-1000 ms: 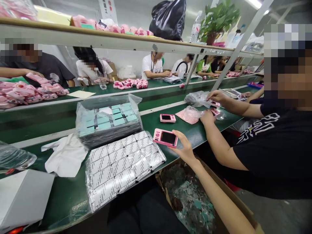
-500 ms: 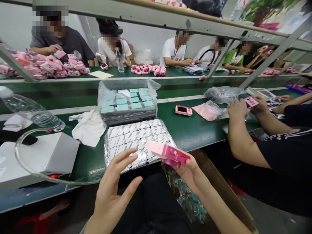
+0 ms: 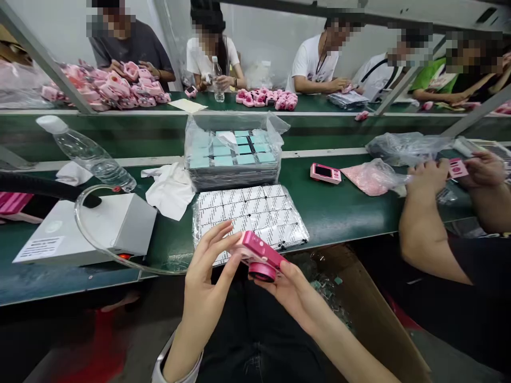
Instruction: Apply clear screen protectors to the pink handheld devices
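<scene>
A pink toy camera (image 3: pixel 261 252) is held between my two hands over the bench's front edge, its round lens facing down and toward me. My left hand (image 3: pixel 211 266) pinches its left end between thumb and fingers. Around its right end my right hand (image 3: pixel 293 287) is closed, with the thumb near the top. Just behind lies a plastic-wrapped sheet stack of white printed squares (image 3: pixel 255 213). Beyond that stands a bagged stack with light-blue squares (image 3: pixel 233 154). Another pink camera (image 3: pixel 326 173) rests on the green bench, its dark screen showing.
At left are a white box (image 3: pixel 96 229) with a hose, a water bottle (image 3: pixel 91 154) and a crumpled white cloth (image 3: pixel 171 191). A co-worker's arm (image 3: pixel 423 229) is at right. Below the bench sits a cardboard box (image 3: pixel 371 298). Several people sit opposite near pink piles (image 3: pixel 112 88).
My left hand has closed on the camera's left end. The camera has turned so that its lens shows more. The view has shifted left.
</scene>
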A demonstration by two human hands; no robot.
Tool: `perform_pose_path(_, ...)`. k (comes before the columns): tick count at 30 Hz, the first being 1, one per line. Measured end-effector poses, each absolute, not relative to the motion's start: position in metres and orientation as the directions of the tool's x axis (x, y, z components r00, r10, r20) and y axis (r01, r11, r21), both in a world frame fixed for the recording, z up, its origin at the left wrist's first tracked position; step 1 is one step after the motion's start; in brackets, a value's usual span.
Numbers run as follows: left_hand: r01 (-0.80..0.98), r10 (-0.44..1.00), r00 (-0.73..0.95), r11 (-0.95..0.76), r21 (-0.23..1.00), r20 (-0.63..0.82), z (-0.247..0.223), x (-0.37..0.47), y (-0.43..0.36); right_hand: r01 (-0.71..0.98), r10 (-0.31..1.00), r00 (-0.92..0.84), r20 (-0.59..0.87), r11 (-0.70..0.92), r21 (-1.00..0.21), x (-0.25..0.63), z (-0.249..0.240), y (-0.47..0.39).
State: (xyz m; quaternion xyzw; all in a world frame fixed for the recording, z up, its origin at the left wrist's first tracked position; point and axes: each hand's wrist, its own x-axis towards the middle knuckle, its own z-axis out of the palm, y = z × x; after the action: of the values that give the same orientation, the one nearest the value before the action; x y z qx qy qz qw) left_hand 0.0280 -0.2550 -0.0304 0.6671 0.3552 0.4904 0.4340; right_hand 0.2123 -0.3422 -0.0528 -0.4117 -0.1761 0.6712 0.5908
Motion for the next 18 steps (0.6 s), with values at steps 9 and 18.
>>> perform_pose_path(9,-0.288,0.898,0.358,-0.155,0.945,0.256,-0.041,0.001,-0.260,0.057,0.926,0.312,0.214,0.206,-0.977,0.226,-0.045,-0.351)
perform_pose_path(18,-0.258,0.811,0.463,-0.262,0.930,0.357,-0.030,-0.013,-0.259,0.286,0.867,0.093,0.489,0.447,-0.848,0.236,-0.031,-0.354)
